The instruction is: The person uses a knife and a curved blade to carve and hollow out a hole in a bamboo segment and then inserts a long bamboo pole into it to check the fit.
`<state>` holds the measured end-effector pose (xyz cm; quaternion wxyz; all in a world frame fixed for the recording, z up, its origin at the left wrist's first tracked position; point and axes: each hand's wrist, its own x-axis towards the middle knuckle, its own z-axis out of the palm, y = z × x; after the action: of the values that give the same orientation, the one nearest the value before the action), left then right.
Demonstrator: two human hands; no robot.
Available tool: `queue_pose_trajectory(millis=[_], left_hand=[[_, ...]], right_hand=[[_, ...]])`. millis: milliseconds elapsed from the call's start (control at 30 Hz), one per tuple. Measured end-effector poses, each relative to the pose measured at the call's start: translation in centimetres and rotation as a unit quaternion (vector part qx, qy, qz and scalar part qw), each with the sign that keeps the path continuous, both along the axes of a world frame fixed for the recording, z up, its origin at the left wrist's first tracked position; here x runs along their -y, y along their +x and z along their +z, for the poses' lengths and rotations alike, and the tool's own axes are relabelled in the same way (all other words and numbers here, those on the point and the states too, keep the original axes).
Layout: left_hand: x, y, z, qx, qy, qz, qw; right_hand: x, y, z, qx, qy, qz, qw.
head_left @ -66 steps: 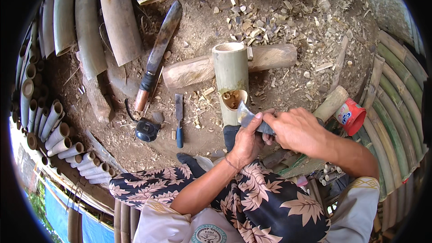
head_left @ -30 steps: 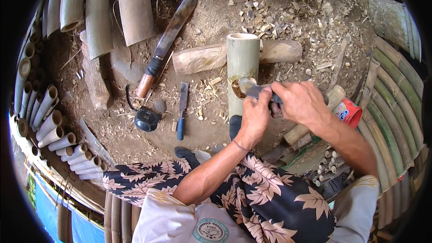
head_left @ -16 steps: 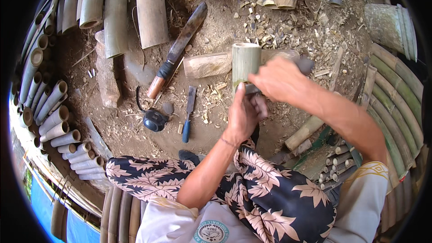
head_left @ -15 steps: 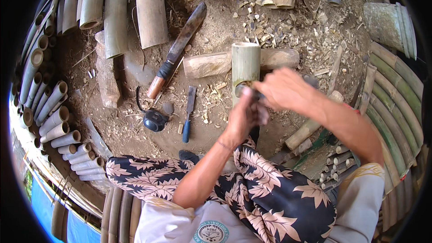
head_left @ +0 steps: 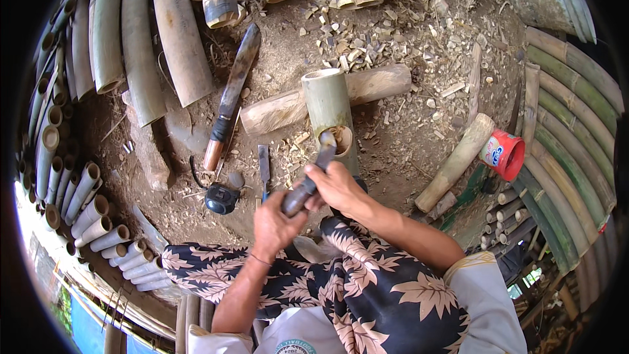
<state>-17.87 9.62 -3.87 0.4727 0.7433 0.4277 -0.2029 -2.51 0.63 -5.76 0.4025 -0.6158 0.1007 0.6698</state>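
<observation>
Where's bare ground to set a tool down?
Nearly bare: ground between the bamboo tube and the pale pole; also the strip between the tape measure and the trousers. Crowded: beyond the crosswise log, thick with wood chips, and the left edge, packed with bamboo pieces.

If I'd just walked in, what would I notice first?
Probably the right hand gripping a dark tool, its tip at the hole in a pale bamboo tube, mid-picture, with the left hand at the tool's back end. Next, the bright red cup at the right, and the big knife left of the tube.
</observation>
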Motion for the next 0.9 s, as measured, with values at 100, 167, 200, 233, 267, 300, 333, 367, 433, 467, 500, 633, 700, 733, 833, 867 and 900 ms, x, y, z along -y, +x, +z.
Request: queue_pose_trajectory(millis=[100, 167, 200, 233, 267, 300, 333, 367, 433, 467, 500, 633, 700, 733, 833, 867, 900], left_hand=[[-4.9, 2.2, 0.9, 0.012, 0.053, -0.045, 0.997], [-7.6, 4.1, 2.4, 0.008, 0.084, -0.145, 0.986], [-8.5, 5.5, 3.1, -0.004, 0.086, -0.174, 0.981], [-9.4, 7.1, 4.1, -0.016, 0.089, -0.204, 0.975], [-9.9, 9.1, 5.0, -0.010, 0.113, -0.256, 0.960], [-10.5, 10.8, 5.8, -0.020, 0.122, -0.303, 0.945], [-10.9, 12.3, 6.4, -0.030, 0.129, -0.348, 0.928], [-11.1, 13.8, 7.0, -0.039, 0.135, -0.391, 0.909], [-10.9, 17.4, 8.3, -0.053, 0.138, -0.467, 0.872], [-10.7, 19.3, 8.6, -0.059, 0.138, -0.509, 0.847], [-10.2, 20.9, 8.8, -0.067, 0.139, -0.546, 0.824], [-7.8, 24.8, 9.4, 0.022, 0.160, -0.650, 0.742], [-7.3, 24.7, 9.5, -0.027, 0.182, -0.676, 0.714], [-7.9, 24.0, 9.4, -0.036, 0.182, -0.680, 0.709], [-10.7, 19.9, 8.4, 0.018, 0.160, -0.628, 0.761], [-11.8, 18.2, 7.2, -0.031, 0.128, -0.604, 0.786], [-12.7, 16.7, 5.7, -0.045, 0.087, -0.587, 0.804]], right_hand=[[-2.3, 0.4, 0.5, -0.052, 0.031, -0.105, 0.993], [-2.4, 0.5, 0.5, -0.099, 0.070, -0.193, 0.974], [-2.4, 0.6, 0.5, -0.122, 0.088, -0.237, 0.960], [-2.3, 0.8, 0.8, -0.136, 0.099, -0.269, 0.948], [-2.1, 1.4, 1.0, -0.146, 0.111, -0.302, 0.935], [-2.2, 2.1, 1.4, -0.156, 0.127, -0.333, 0.921], [-2.1, 2.6, 1.7, -0.173, 0.136, -0.350, 0.910], [-1.8, 2.7, 1.6, -0.187, 0.140, -0.389, 0.891], [-1.1, 3.0, 1.4, -0.211, 0.146, -0.465, 0.847], [-0.8, 3.3, 1.3, -0.256, 0.165, -0.507, 0.806], [-0.4, 3.5, 1.0, -0.274, 0.155, -0.531, 0.787], [1.0, 3.4, 0.1, -0.327, 0.144, -0.555, 0.752], [2.5, 2.5, -1.9, -0.371, 0.248, -0.550, 0.706], [2.3, 2.2, -1.7, -0.390, 0.257, -0.539, 0.700], [1.9, 0.6, -1.3, -0.417, 0.257, -0.503, 0.712], [2.2, -0.4, -1.2, -0.413, 0.233, -0.474, 0.742], [2.7, -0.8, -1.2, -0.407, 0.210, -0.446, 0.769]])
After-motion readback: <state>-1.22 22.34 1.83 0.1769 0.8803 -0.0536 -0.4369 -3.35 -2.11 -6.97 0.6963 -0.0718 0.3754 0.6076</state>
